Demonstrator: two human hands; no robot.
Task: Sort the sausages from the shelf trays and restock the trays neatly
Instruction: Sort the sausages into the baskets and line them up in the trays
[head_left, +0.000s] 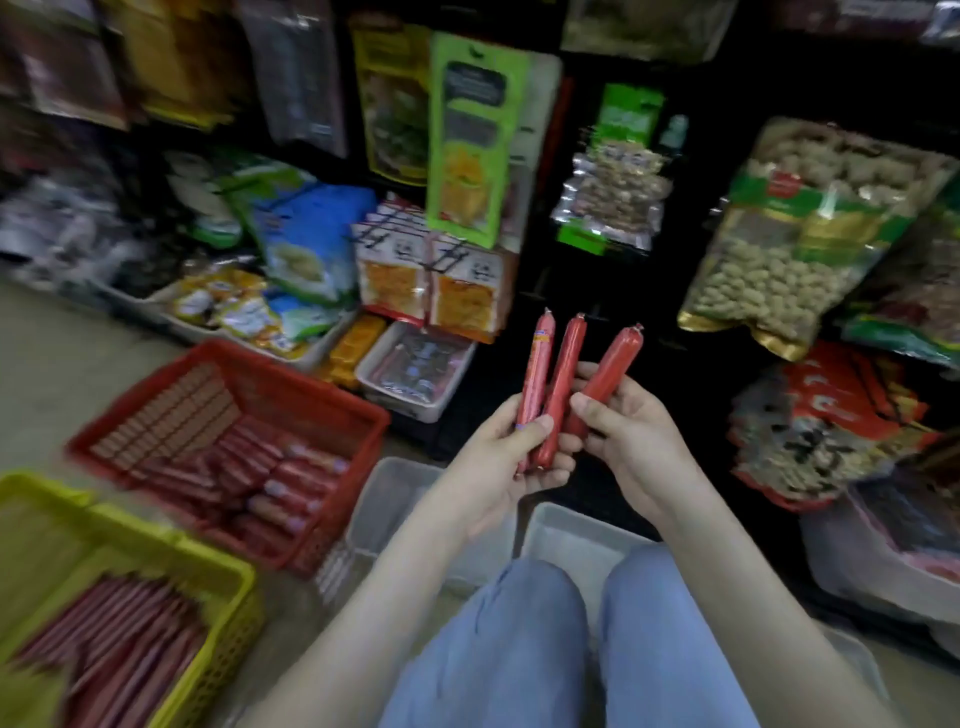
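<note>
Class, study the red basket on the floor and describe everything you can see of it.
The red basket is a rectangular plastic crate with lattice walls and a thick rim, standing upright on the floor. Red wrapped sausages lie packed in its near part; its far part shows bare lattice. A yellow basket stands near its front corner, a clear tray beside its right side. No hand touches it.

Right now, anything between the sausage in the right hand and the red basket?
Yes. The left hand, gripping two sausages, sits between the red basket and the sausage held by the right hand. The basket's top is open; nothing else visible blocks it.
</note>
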